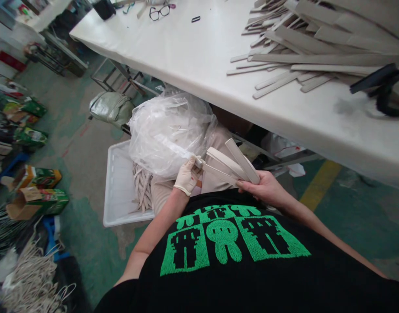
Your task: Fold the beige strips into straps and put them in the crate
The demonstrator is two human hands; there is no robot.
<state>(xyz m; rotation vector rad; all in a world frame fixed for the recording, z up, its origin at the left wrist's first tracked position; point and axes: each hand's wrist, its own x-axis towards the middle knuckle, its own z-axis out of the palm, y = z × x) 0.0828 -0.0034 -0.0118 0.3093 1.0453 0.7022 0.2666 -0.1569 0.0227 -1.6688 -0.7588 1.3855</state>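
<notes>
My left hand [186, 174], in a thin white glove, is closed in a pinch on a white strip [175, 147] that runs up and left over a clear plastic bag [166, 117]. The tip of one narrow beige strip reaches these fingertips; whether they grip it too I cannot tell. Bare, my right hand [264, 187] is closed round several flat beige strips [241, 161], fanned out and pointing up and left. The bulging bag rests at my lap, partly above a white plastic bin [117, 187] that holds more beige strips [142, 184].
Across the front stands a white-topped table [199, 52] with a large pile of beige strips [310, 48], glasses [159, 13] and a blurred black object [382, 89]. Opened cartons [39, 195] and bundled cords [36, 278] lie on the floor at left.
</notes>
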